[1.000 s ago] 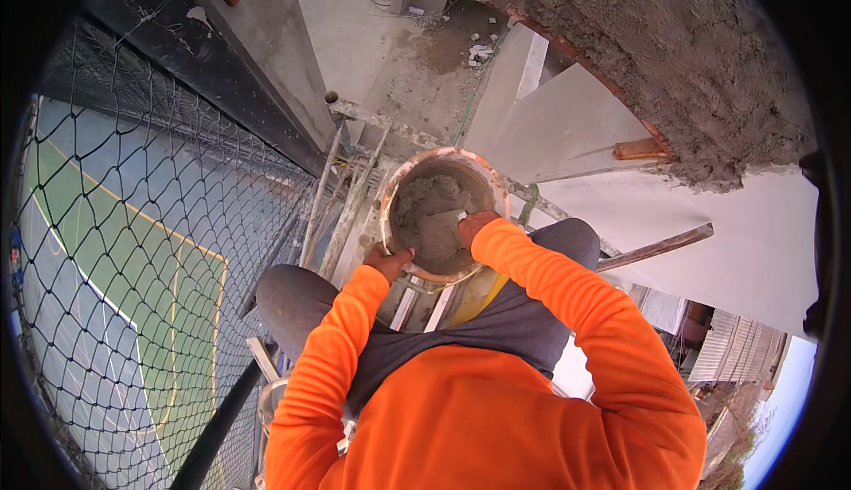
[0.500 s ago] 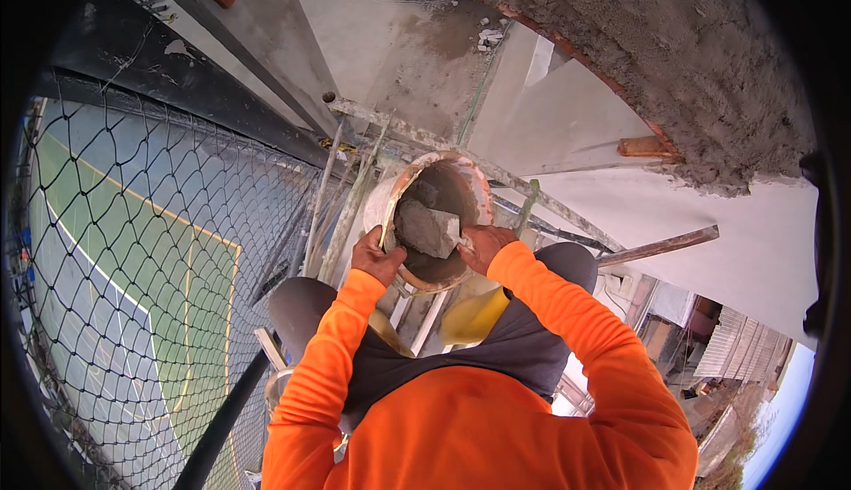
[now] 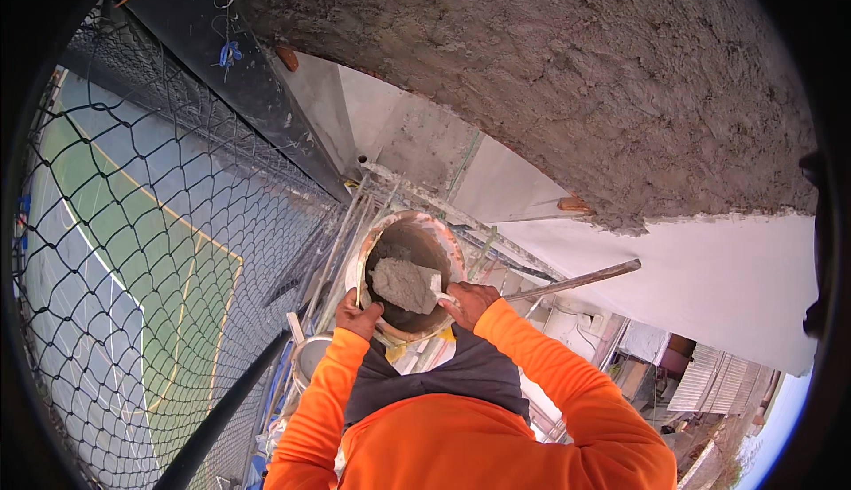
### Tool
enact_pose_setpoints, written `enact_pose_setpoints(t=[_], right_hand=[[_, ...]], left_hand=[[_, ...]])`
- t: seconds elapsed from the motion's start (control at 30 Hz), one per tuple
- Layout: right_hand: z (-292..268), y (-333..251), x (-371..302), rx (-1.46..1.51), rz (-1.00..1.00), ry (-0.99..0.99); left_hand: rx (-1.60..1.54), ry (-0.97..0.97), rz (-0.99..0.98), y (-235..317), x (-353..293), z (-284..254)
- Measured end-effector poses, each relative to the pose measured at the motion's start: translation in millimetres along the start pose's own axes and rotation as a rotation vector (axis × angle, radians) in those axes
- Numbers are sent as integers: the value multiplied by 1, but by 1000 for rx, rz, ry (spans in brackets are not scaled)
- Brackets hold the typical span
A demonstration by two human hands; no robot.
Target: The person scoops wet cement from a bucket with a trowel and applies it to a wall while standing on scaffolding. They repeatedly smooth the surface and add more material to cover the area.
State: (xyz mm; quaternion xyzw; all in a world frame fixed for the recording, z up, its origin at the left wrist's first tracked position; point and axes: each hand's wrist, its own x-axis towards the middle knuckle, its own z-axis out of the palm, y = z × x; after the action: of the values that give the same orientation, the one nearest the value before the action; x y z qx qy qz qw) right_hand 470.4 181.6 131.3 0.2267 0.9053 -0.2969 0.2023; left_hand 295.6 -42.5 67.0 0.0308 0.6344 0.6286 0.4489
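Observation:
A round bucket [image 3: 455,251] with a mortar-smeared, reddish rim is in front of me, with wet grey mortar inside. My left hand [image 3: 358,317] is closed on its near left rim. My right hand [image 3: 470,303], at the near right of the opening, is closed round the pale handle of a trowel [image 3: 434,288]. A heaped lump of grey mortar [image 3: 401,284] lies on the trowel blade over the bucket's mouth and hides most of the blade.
Scaffold tubes [image 3: 341,237] and a wooden plank [image 3: 581,279] surround the bucket. On the left, a chain-link fence [image 3: 133,215] stands before a sports court far below. A rough mortar-coated wall [image 3: 550,73] fills the upper right. Another bucket [image 3: 306,359] sits by my left forearm.
My view has tilted up and my body has straightened, so more of the coated wall shows and my knees are out of sight. Both hands keep their hold; bucket and hands appear lower.

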Motion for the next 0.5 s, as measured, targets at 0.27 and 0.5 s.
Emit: enact_pose_setpoints(t=[0.27,0.5], right_hand=[[-135,-75,-27,188,-303,-193],[-272,-29,145,679,236,-525]], left_hand=[[-86,193,69,59,-70,-29],[15,488,-30,62,-86,-34]])
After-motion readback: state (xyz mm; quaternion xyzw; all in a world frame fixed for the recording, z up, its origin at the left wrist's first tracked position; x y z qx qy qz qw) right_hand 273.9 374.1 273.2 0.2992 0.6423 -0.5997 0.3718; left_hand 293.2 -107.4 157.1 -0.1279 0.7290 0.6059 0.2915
